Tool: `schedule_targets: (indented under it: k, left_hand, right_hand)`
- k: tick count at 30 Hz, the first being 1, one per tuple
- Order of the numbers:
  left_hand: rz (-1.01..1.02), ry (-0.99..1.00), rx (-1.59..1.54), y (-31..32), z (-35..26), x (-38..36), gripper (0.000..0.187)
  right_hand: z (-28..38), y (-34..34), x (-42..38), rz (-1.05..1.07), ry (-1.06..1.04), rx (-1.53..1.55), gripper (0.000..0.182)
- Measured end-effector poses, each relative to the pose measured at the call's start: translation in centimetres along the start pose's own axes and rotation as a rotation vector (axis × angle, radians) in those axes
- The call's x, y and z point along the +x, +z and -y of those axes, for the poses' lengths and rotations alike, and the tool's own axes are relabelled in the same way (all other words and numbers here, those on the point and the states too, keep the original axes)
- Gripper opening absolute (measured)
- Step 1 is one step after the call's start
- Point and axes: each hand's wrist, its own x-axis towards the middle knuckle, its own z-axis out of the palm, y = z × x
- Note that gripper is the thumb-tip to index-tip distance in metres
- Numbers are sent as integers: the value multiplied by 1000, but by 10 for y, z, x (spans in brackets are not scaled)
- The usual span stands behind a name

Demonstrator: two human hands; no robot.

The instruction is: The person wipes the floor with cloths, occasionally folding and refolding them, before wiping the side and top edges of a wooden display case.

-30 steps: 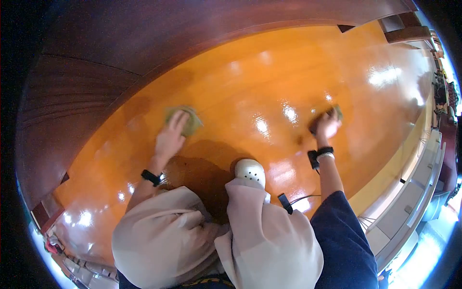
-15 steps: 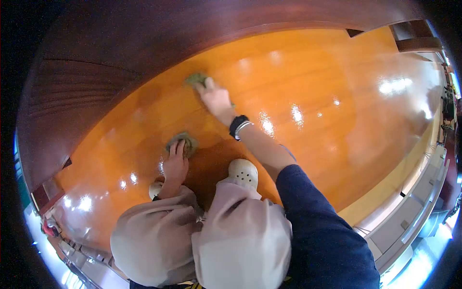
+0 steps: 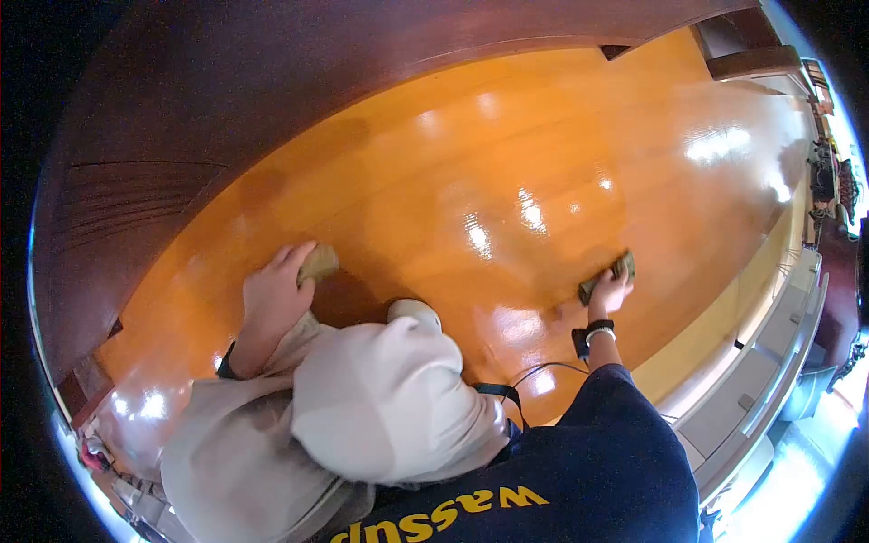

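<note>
My left hand (image 3: 274, 291), at the left near my knee, has its fingers closed round a folded grey-green cloth (image 3: 319, 262). The cloth overlaps the glossy orange-brown wooden floor (image 3: 434, 213) in this view. Out to the right, my right hand (image 3: 612, 291) presses a second greenish cloth (image 3: 623, 264) on the floor, with part of it showing on each side of the fingers. A dark band and a pale bracelet (image 3: 599, 333) circle the right wrist.
Dark wooden furniture (image 3: 226, 100) runs along the far side. Pale drawers (image 3: 769, 335) line the right edge. One light shoe (image 3: 415, 312) shows beyond my knee (image 3: 389, 398), and a thin black cable (image 3: 543, 365) loops beside my right arm.
My right hand has swept its cloth far to the right and closer to me. My left hand has shifted left, its cloth now bunched in the fingers. My body leans to the right.
</note>
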Motion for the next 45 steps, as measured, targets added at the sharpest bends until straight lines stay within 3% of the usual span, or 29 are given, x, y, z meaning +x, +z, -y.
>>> schedule_targets:
  k: [4, 8, 10, 11, 14, 16, 19, 23, 26, 27, 28, 29, 30, 31, 32, 33, 34, 35, 36, 37, 38, 39, 40, 41, 42, 43, 44, 45]
  left_hand:
    - [-124, 141, -21, -3, -25, 42, 45]
    - [-156, 15, 5, 19, -33, 82, 52]
    - [-189, -40, -8, 37, -15, 96, 54]
    - [-259, -14, -17, 50, 0, 104, 55]
    - [-324, 5, 24, 66, 48, 129, 56]
    - [-227, -49, 56, 68, 77, 148, 58]
    - [-64, 14, 54, 68, 79, 171, 60]
    - [44, 134, -39, 65, 68, 173, 65]
    - [167, 191, -8, 57, 68, 164, 63]
    - [67, 320, 58, 63, 101, 155, 63]
    - [-40, 451, 125, 69, 109, 153, 62]
    - [-21, 440, 92, 62, 106, 153, 61]
    - [-18, 454, 94, 59, 102, 151, 61]
    - [20, 373, 67, 56, 96, 151, 59]
    - [55, 293, 38, 55, 91, 154, 58]
    - [56, 305, 29, 59, 90, 154, 58]
    - [-21, 295, 33, 65, 94, 150, 57]
    - [-102, 272, 30, 72, 93, 149, 55]
    - [-114, 247, 8, 74, 89, 149, 55]
    - [-145, 211, -6, 73, 86, 144, 54]
    - [-171, 195, -18, 74, 83, 143, 53]
    - [-208, 183, 2, 82, 85, 146, 53]
    - [-203, 190, -12, 85, 84, 145, 53]
    - [-212, 106, -28, 87, 81, 144, 54]
    - [-225, 14, -46, 92, 79, 143, 54]
    - [-276, -1, -38, 100, 83, 143, 53]
    - [-289, -10, -44, 99, 81, 145, 53]
    - [-268, -75, -50, 94, 77, 144, 53]
  right_hand:
    - [-33, -3, -22, -72, 270, 105, 44]
    - [-19, 8, -21, -105, 395, 183, 43]
    - [-25, 4, -22, -65, 298, 258, 46]
    - [-53, 28, -8, -30, 368, 138, 46]
    - [-42, 16, -14, -97, 269, 63, 41]
    - [-68, 32, -14, -82, 168, 21, 46]
    - [-72, 26, -36, 33, 194, -41, 52]
    - [-43, 11, -93, -1, 236, -11, 53]
    - [-39, 26, -77, -61, 264, -24, 49]
    - [-26, 18, -76, 15, 279, 61, 41]
    - [-9, 14, -64, -119, 258, 383, 33]
    - [22, 2, -46, -100, 386, 412, 34]
    - [38, 8, -29, -182, 364, 615, 32]
    - [81, -18, -14, -82, 441, 527, 32]
    - [102, -11, 3, -155, 309, 509, 30]
    - [139, -29, 14, -1, 234, 529, 31]
    - [147, -1, 31, -86, -46, 579, 32]
    - [187, -17, 29, -35, -235, 524, 35]
    - [215, -7, 31, 119, -249, 374, 40]
    - [229, 21, 33, 140, -553, 423, 44]
    - [270, -2, 10, 346, -545, 387, 47]
    - [289, 12, -7, 275, -770, 369, 46]
    - [319, -4, -31, 591, -681, 297, 46]
    - [339, 30, -41, 874, -755, 140, 43]
    - [341, 21, -79, 397, -1029, 347, 43]
    - [348, 11, -102, 384, -1159, 349, 45]
    - [354, 18, -122, 557, -1100, 274, 48]
    - [355, 24, -132, 639, -1277, 324, 46]
